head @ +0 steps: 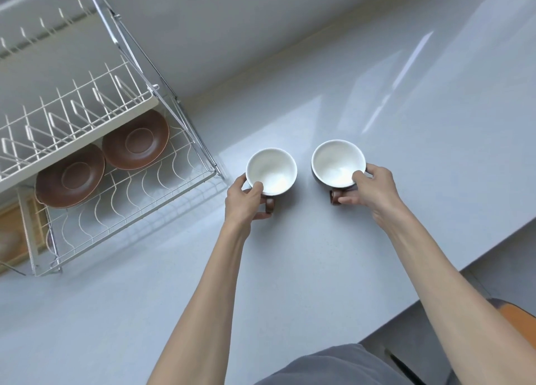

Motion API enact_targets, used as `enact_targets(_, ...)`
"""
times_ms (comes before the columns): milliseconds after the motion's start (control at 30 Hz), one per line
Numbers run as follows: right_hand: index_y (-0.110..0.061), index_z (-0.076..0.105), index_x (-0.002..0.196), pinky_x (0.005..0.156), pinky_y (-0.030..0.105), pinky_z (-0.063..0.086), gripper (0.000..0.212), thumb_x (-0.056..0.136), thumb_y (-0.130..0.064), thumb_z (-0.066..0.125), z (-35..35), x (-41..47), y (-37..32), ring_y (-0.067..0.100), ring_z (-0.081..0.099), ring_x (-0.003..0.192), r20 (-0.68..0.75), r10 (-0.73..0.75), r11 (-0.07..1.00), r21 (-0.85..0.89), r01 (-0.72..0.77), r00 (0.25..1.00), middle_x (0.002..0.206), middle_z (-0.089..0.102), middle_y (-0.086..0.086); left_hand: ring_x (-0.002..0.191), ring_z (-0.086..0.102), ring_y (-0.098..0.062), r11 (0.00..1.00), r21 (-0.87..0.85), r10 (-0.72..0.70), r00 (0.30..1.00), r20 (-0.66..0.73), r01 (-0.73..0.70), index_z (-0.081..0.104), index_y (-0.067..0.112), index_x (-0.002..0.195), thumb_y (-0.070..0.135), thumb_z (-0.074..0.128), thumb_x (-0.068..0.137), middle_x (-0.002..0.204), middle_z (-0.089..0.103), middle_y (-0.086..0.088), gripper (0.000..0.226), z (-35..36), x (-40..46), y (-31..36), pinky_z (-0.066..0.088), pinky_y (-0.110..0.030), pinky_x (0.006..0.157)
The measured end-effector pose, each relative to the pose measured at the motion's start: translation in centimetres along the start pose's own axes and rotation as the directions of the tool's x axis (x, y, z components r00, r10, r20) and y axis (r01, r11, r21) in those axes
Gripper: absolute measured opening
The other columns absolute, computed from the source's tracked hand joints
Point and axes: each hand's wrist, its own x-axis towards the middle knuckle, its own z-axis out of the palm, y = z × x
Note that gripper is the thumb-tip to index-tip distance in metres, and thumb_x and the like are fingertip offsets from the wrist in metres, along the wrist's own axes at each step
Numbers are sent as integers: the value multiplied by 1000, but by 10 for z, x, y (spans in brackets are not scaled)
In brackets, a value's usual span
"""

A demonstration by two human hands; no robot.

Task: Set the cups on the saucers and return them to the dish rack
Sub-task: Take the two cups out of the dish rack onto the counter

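Two cups, brown outside and white inside, stand upright side by side on the grey counter. My left hand (246, 200) grips the left cup (271, 171) at its rim and brown handle. My right hand (369, 189) holds the right cup (338, 163) the same way, thumb on the rim and fingers at the handle. Two brown saucers lie flat on the lower shelf of the wire dish rack (139, 207) at the left: one saucer (136, 139) further back, the other saucer (69, 176) nearer to me, partly under the upper shelf.
The rack's upper shelf (72, 118) of white wire slots overhangs the saucers. A wooden board (17, 234) sits left of the rack. The counter's edge (435, 286) runs diagonally at the lower right, with a chair seat (519, 315) beyond it.
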Motion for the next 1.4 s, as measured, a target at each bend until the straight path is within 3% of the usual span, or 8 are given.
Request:
enact_targets(167,-8,58,111,51,29,58,33,87,0,36,3,4,3,31,72,56,3,-3,1000,18,3,1000,68,71,22,53,68,-10,1000,-6,-2,1000,4,2,57,16,131,10,48,89,79,69,1,43,1,4,-1,63,-38,54)
enact_targets(733,-15,54,125,51,28,58,41,89,-3,38,2,0,5,30,76,64,20,6,1000,-12,-6,1000,86,74,18,57,71,-7,999,-34,3,1000,26,-3,51,19,139,15,56,94,89,70,0,46,-2,-1,-3,64,-34,59)
enact_targets(867,-16,52,127,55,32,59,40,91,-7,37,0,-7,3,30,77,67,28,9,999,-53,-7,1000,81,76,16,77,75,-14,1000,19,18,999,48,-19,50,19,140,22,57,97,94,70,1,43,-7,-7,-2,62,-35,70)
enact_targets(1000,-19,55,121,58,37,62,33,91,-11,42,0,-17,-1,22,77,69,6,-12,978,-207,13,1000,89,71,-2,98,69,-26,994,111,12,998,55,-18,46,17,145,27,56,98,123,65,-13,49,-15,-15,1,62,-43,81)
enact_targets(1100,-15,58,106,70,45,63,21,89,-23,49,-1,-28,-10,22,76,72,-25,-11,910,-416,0,1000,89,63,-9,100,67,-26,984,172,25,997,79,-38,43,18,148,30,55,98,128,61,-13,52,-21,-23,3,59,-41,82)
enact_targets(1200,-12,59,91,77,37,58,26,86,-36,49,1,-42,-21,26,75,62,-85,-65,763,-646,-5,994,81,71,1,99,66,-24,974,213,52,994,98,-71,44,19,147,33,55,98,124,62,-10,52,-28,-32,8,58,-37,79)
enact_targets(1267,-11,60,95,77,31,53,30,86,-36,48,3,-51,-26,25,73,61,-87,-121,671,-741,17,989,85,74,6,99,65,-23,963,252,74,991,109,-99,45,19,146,35,54,98,121,62,-7,51,-32,-40,10,58,-38,83)
enact_targets(1400,-15,63,118,78,33,47,38,90,-36,48,16,-70,-33,31,70,89,-15,-200,574,-812,105,980,97,71,6,107,65,-27,889,417,140,980,143,-188,47,23,144,39,52,96,117,63,-1,51,-49,-57,10,54,-43,97)
